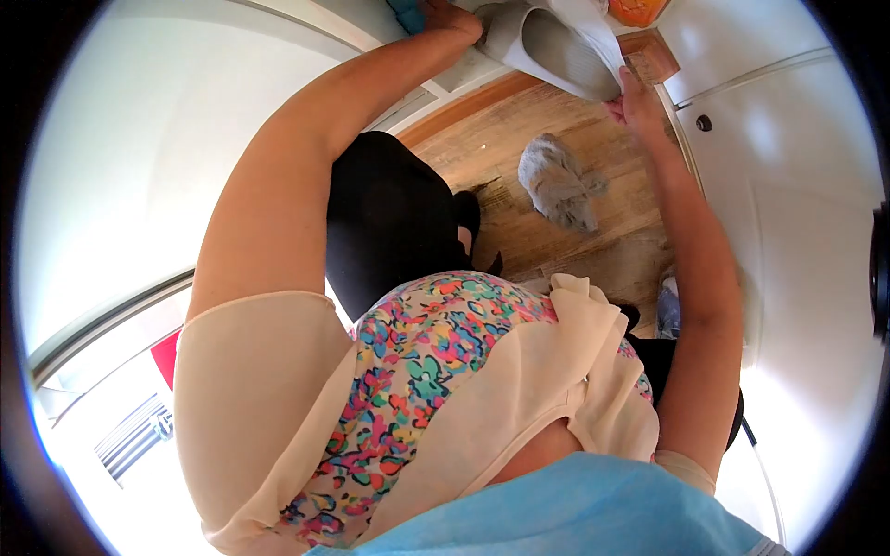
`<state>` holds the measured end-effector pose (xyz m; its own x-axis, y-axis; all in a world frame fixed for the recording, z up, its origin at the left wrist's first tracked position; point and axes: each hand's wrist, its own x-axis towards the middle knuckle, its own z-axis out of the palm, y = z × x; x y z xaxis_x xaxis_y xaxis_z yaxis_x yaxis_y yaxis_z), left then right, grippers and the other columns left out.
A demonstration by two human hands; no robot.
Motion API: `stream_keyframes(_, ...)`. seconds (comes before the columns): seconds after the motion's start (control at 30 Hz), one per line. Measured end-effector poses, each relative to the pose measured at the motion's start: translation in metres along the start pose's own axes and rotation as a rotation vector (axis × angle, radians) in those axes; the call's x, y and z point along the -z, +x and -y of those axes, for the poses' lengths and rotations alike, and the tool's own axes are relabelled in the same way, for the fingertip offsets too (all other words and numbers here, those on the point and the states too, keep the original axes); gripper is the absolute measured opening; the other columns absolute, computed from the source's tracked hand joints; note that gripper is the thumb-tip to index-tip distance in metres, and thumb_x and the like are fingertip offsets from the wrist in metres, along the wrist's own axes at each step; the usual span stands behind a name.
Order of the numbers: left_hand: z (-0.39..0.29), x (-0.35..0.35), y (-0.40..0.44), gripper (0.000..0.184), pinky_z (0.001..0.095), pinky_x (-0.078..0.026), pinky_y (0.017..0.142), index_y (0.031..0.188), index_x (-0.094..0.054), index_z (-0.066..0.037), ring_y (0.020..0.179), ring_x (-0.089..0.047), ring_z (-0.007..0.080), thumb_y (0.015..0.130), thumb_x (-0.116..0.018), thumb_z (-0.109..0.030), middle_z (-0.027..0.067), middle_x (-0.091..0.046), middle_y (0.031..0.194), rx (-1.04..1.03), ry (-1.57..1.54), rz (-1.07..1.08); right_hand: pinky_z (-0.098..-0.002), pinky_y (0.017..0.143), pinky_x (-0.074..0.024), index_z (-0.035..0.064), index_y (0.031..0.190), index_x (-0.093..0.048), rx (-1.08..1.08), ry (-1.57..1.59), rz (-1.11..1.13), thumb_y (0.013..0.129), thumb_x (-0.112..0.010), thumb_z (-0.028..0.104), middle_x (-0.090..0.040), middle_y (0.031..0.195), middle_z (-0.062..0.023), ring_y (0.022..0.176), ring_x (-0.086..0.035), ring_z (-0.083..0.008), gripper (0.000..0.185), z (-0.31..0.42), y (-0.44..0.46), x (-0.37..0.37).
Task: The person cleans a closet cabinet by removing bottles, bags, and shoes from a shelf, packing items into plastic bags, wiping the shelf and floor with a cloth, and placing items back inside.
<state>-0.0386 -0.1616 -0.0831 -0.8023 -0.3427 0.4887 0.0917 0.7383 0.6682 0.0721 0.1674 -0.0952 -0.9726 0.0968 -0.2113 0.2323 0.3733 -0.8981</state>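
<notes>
Pale panel, far left [139,120]: runs alongside the left arm; best work with that elbow clear of it.
Blue item, top edge [406,15]: cut by the frame, right beside the left fingers; its kind is hard to tell.
Left hand [451,17]: bent at the wrist next to the white piece [556,56]; most of the fingers fall out of view, so I cannot tell whether they are spread, closed or gripping the blue item. A relaxed wrist would give this arm finer control at such reach.
White piece: at the top of the view, between the two hands, oval opening showing; it would handle best supported evenly, without twisting its thin edge.
Grey cloth [556,181]: crumpled on the wooden floor [482,130], below the white piece and apart from both hands; good footing means stepping around it.
Right hand [636,100]: narrowed around the white piece's right-hand edge, thumb and fingers seemingly on opposite faces. A firm but light pinch suits this edge.
White door, right [788,195]: close to the right forearm; small, slow movements should avoid knocking it.
</notes>
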Motion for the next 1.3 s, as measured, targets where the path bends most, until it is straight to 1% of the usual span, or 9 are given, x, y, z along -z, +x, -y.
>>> stream_keyframes(0.07, 0.003, 0.0, 0.005, 0.035, 0.0382, -0.05, 0.083, 0.126, -0.054, -0.005, 0.1, -0.06, 0.031, 0.095, -0.059, -0.019, 0.0181, -0.063, 0.114, -0.066, 0.02, -0.037, -0.0338, 0.053, -0.0465, 0.0006, 0.087, -0.066, -0.369, 0.301, 0.068, 0.092, -0.066, 0.032, -0.064, 0.072, -0.0112, 0.061, -0.061, -0.0181, 0.032, 0.018, -0.014, -0.006)
stream_keyframes(0.23, -0.039, 0.047, 0.018, 0.045, 0.0447, -0.051, 0.094, 0.119, -0.064, 0.005, 0.11, -0.064, 0.035, 0.087, -0.056, -0.026, 0.0229, -0.064, 0.123, -0.056, 0.872, 0.424, -0.0237, 0.054, -0.0448, 0.0074, 0.083, -0.064, -0.485, 0.6, 0.249, 0.082, -0.079, 0.024, -0.059, 0.071, 0.0003, 0.059, -0.053, -0.0097, 0.022, 0.035, -0.048, -0.006)
stream_keyframes(0.33, -0.062, 0.066, 0.023, 0.043, 0.043, -0.051, 0.095, 0.118, -0.065, 0.003, 0.112, -0.064, 0.0361, 0.088, -0.054, -0.025, 0.0232, -0.063, 0.125, 0.234, 0.575, 0.616, -0.0238, 0.059, -0.0466, 0.0095, 0.083, -0.063, -0.556, 0.581, 0.246, 0.08, -0.081, 0.023, -0.057, 0.072, 0.0028, 0.063, -0.054, -0.009, 0.022, 0.037, -0.052, 0.026)
stream_keyframes(0.53, -0.09, 0.083, 0.013, 0.039, 0.0435, -0.051, 0.093, 0.115, -0.068, 0.001, 0.114, -0.063, 0.0361, 0.089, -0.051, -0.022, 0.0223, -0.064, 0.124, 0.21, 0.613, 0.964, -0.0219, 0.068, -0.0466, 0.0149, 0.09, -0.063, -0.47, 0.466, 0.237, 0.081, -0.08, 0.025, -0.055, 0.076, 0.0054, 0.07, -0.053, -0.006, 0.022, 0.057, -0.044, 0.103)
stream_keyframes(0.77, -0.121, 0.074, 0.008, 0.029, 0.0489, -0.053, 0.081, 0.101, -0.072, -0.002, 0.091, -0.068, 0.037, 0.086, -0.055, -0.02, 0.0223, -0.07, 0.101, -0.593, 0.885, 1.469, -0.0257, 0.075, -0.0427, 0.0154, 0.104, -0.064, 0.042, -0.068, 0.206, 0.093, -0.061, 0.045, -0.058, 0.089, 0.0074, 0.082, -0.052, -0.0065, 0.031, 0.028, -0.004, 0.125)
stream_keyframes(0.93, -0.165, 0.105, -0.012, 0.02, 0.0457, -0.051, 0.075, 0.097, -0.072, -0.01, 0.085, -0.066, 0.0334, 0.086, -0.057, -0.019, 0.0152, -0.07, 0.093, -0.597, 0.659, 1.625, -0.0263, 0.079, -0.0432, 0.0083, 0.105, -0.066, -0.095, 0.018, 0.149, 0.093, -0.065, 0.036, -0.061, 0.088, 0.0041, 0.082, -0.053, -0.0088, 0.03, 0.02, -0.027, 0.142)
stream_keyframes(1.07, -0.191, 0.122, -0.017, 0.021, 0.0441, -0.052, 0.074, 0.101, -0.071, -0.01, 0.087, -0.067, 0.0315, 0.083, -0.061, -0.011, 0.0136, -0.07, 0.093, -0.794, 0.59, 1.502, -0.0276, 0.078, -0.0453, 0.0135, 0.11, -0.063, -0.069, -0.074, 0.206, 0.092, -0.064, 0.042, -0.059, 0.093, 0.0068, 0.085, -0.053, -0.0072, 0.034, 0.043, -0.037, 0.149)
stream_keyframes(1.2, -0.238, 0.131, -0.03, 0.019, 0.0424, -0.051, 0.083, 0.096, -0.07, -0.003, 0.1, -0.064, 0.031, 0.084, -0.059, -0.012, 0.0164, -0.065, 0.101, -1.146, 0.759, 1.446, -0.0346, 0.076, -0.0492, 0.0081, 0.107, -0.067, 0.046, -0.322, 0.224, 0.084, -0.071, 0.031, -0.066, 0.097, -0.0049, 0.086, -0.061, -0.0184, 0.033, 0.061, -0.044, 0.158)
stream_keyframes(1.3, -0.24, 0.126, -0.049, 0.018, 0.0419, -0.051, 0.077, 0.083, -0.073, -0.005, 0.097, -0.063, 0.0282, 0.083, -0.059, -0.017, 0.0123, -0.063, 0.099, -1.324, 0.666, 1.373, -0.038, 0.075, -0.0512, 0.0054, 0.106, -0.068, 0.092, -0.431, 0.223, 0.081, -0.075, 0.026, -0.07, 0.099, -0.0108, 0.087, -0.065, -0.024, 0.033, 0.077, -0.053, 0.161)
